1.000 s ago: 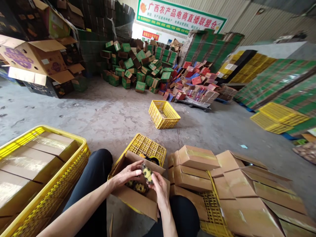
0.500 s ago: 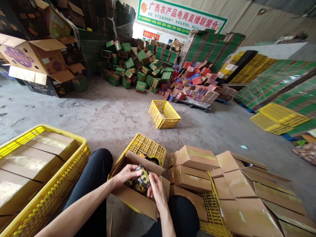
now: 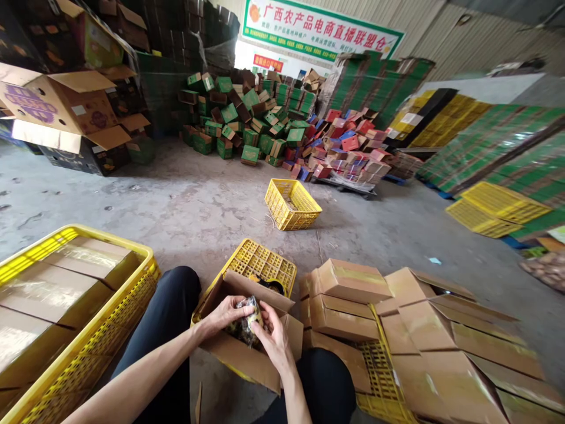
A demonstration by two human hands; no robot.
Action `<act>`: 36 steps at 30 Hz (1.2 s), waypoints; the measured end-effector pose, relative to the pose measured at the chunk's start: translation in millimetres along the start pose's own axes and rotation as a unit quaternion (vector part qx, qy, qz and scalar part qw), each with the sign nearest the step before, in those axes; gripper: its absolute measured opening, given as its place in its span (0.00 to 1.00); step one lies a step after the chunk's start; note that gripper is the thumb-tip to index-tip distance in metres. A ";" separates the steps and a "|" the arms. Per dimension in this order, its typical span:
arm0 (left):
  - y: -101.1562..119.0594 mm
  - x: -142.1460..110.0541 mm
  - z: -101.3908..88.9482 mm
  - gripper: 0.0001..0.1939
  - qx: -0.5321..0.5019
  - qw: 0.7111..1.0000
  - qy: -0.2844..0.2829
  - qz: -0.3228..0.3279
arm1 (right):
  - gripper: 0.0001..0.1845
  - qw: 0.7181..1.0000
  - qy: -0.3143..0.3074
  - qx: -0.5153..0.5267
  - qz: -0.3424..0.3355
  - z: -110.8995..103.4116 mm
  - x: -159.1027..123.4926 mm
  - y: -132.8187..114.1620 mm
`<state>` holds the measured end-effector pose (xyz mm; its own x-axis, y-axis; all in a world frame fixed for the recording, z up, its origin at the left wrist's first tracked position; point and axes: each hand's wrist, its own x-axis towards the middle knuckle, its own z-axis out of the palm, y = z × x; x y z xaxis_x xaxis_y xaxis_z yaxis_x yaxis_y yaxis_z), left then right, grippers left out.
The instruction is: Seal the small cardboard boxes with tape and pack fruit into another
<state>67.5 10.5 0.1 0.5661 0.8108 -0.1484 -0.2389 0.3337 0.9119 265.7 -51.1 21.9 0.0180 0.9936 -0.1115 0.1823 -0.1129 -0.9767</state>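
My left hand (image 3: 227, 312) and my right hand (image 3: 272, 337) meet over an open cardboard box (image 3: 247, 362). Between them is a small bundle in clear, crinkled plastic (image 3: 252, 315), yellowish with dark patches; its exact kind is hard to tell. The fingers of both hands pinch it. More of the same wrapped pieces seem to lie inside the box, mostly hidden by my hands. The box rests tilted on a yellow plastic crate (image 3: 265, 259), between my knees. A black-and-yellow object (image 3: 274, 285) shows just behind the box's far flap.
On my left stands a large yellow crate (image 3: 152, 268) filled with taped cartons (image 3: 57, 288). Stacked cartons (image 3: 353, 282) crowd my right side, partly over another yellow crate (image 3: 379, 377). Ahead on the concrete floor sits a yellow basket (image 3: 293, 206), before heaps of green boxes (image 3: 250, 154).
The wrapped bundle has been turned in my hands. My right hand has shifted up and closed in on it beside the left; the view has moved slightly.
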 end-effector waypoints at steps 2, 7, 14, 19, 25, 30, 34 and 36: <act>-0.2 0.1 0.4 0.30 -0.012 1.000 0.007 -0.009 | 0.39 1.000 0.003 0.021 0.006 1.2 1.6 3.7; 0.1 1.4 0.3 0.33 -0.063 0.997 0.019 -0.038 | 0.46 0.991 0.050 0.119 0.026 1.6 9.1 16.1; 4.8 -4.8 3.2 0.30 -0.028 0.998 -0.032 -0.040 | 0.35 0.984 0.092 0.139 0.057 -3.9 10.7 15.8; 4.4 -5.3 3.8 0.31 -0.030 0.998 -0.049 -0.019 | 0.35 0.980 0.081 0.166 0.069 -2.7 8.2 4.3; 2.3 -3.6 2.2 0.28 -0.040 0.998 -0.036 -0.013 | 0.28 0.988 0.055 0.124 0.079 -6.4 6.0 -3.3; 3.2 -3.4 2.3 0.27 -0.031 0.999 -0.014 -0.011 | 0.31 0.987 0.063 0.119 0.086 -7.6 7.7 -4.9; 0.6 -1.6 0.3 0.28 -0.025 1.000 -0.010 -0.012 | 0.35 0.986 0.084 0.110 0.092 -7.8 10.0 -1.5; -0.7 -1.3 -0.4 0.28 -0.023 1.000 -0.014 -0.012 | 0.35 0.987 0.083 0.108 0.090 -7.8 10.7 0.2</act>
<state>66.6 9.4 -0.4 0.5933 0.7890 -0.1597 -0.2600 0.3756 0.8896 273.6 -40.4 22.0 0.1954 0.9423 -0.2719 -0.0529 -0.2667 -0.9623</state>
